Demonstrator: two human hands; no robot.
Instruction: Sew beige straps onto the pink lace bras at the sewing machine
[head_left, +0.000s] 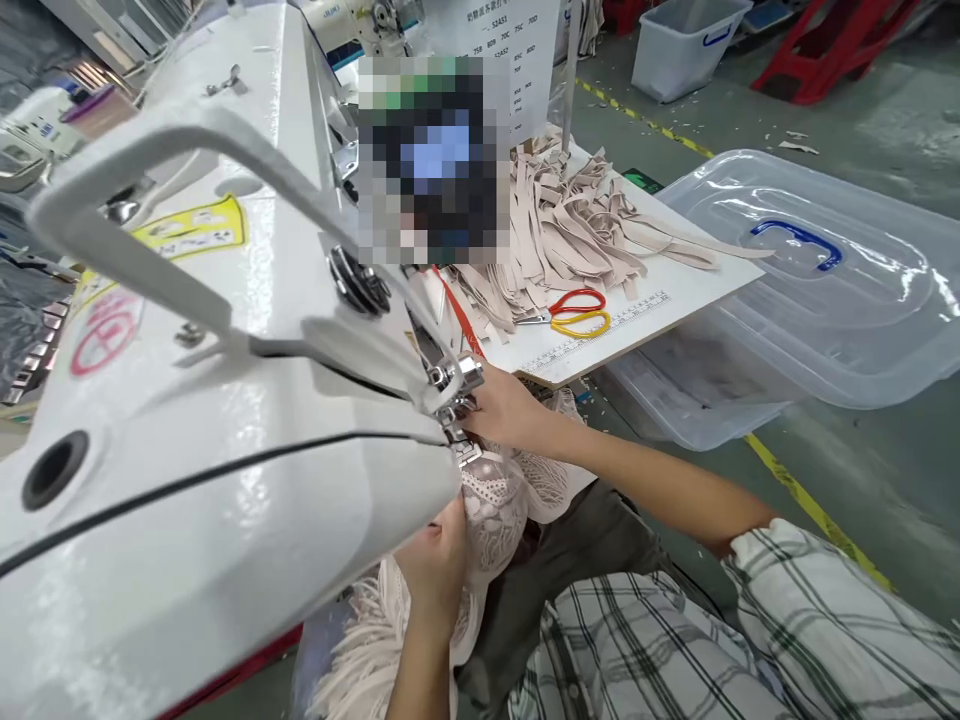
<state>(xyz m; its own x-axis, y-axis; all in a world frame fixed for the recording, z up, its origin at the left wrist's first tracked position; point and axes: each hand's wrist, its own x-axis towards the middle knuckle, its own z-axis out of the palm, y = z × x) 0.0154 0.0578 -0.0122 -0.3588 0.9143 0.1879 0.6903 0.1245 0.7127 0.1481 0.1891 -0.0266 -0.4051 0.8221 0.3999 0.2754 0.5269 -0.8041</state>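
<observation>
A big white sewing machine (187,400) fills the left half of the view. Its metal presser foot and needle area (454,390) stand over a piece of pale pink lace fabric (499,500). My right hand (506,408) rests just right of the presser foot, fingers closed on the edge of the lace. My left hand (435,565) is below the machine head, fingers curled round the lace from beneath. Part of the left hand is hidden by the machine.
A white board (652,300) with a printed ruler edge carries a heap of beige straps (577,225) and red-and-yellow scissors (577,312). A clear plastic bin lid (825,280) with a blue handle lies at right over another bin. A yellow floor line runs below it.
</observation>
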